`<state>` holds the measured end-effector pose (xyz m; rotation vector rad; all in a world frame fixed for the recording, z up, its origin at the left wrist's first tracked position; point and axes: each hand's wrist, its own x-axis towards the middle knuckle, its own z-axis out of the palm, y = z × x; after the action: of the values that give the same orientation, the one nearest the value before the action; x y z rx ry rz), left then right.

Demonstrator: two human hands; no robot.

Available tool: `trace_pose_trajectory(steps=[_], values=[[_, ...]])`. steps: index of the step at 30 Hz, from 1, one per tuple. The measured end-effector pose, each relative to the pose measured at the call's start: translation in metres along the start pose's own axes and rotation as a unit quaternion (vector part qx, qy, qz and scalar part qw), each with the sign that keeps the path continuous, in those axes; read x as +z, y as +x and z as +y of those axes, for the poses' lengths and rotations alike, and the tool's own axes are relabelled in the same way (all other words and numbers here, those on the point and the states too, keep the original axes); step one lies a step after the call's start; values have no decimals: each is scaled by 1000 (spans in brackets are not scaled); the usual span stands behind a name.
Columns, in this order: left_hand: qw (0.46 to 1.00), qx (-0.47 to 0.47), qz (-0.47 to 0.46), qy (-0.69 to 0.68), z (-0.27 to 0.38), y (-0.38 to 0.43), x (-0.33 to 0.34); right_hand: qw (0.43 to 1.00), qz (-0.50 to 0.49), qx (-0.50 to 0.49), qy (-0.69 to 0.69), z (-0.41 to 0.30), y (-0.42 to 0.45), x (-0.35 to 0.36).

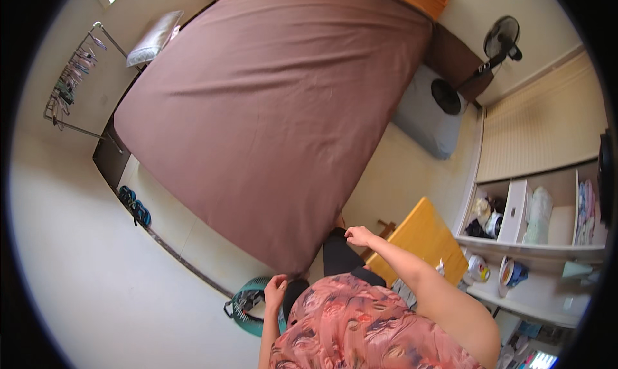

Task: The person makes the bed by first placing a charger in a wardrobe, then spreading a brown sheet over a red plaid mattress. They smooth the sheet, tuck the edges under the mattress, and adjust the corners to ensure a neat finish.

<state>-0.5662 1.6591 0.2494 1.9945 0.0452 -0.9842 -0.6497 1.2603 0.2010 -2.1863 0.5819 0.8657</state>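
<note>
A mattress in a fitted mauve-brown sheet (270, 108) lies in front of me, its near corner between my hands and its cloth lightly creased. My left hand (275, 290) hangs beside that corner, above a green plastic basket (251, 326); its fingers are loosely bent and I see nothing in them. Out over my black-clad leg (338, 253), close to the mattress's right edge, my right hand (359, 236) is also loosely curled and appears to hold nothing. Neither hand visibly grips the sheet.
A yellow wooden tabletop (420, 243) stands close to my right arm. Farther off are a black standing fan (502, 38), a grey-blue folded mattress or cushion (425, 113) and shelves (519, 214). Sandals (135, 206) lie by the left wall, below a hanger rack (72, 79).
</note>
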Motion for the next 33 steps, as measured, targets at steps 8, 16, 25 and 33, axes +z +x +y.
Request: trace_pose_trajectory(steps=[8,16,25,33], values=[[993,2,-63,101,-16,-32,-27,999,9,21,46,-9,-48,96],[981,75,-111,138,-6,4,2,963,99,157,194,17,28,122],[846,196,-300,396,21,62,15,894,182,59,406,-83,38,190],[592,390,-388,589,35,129,87,717,375,248,533,-91,18,290]])
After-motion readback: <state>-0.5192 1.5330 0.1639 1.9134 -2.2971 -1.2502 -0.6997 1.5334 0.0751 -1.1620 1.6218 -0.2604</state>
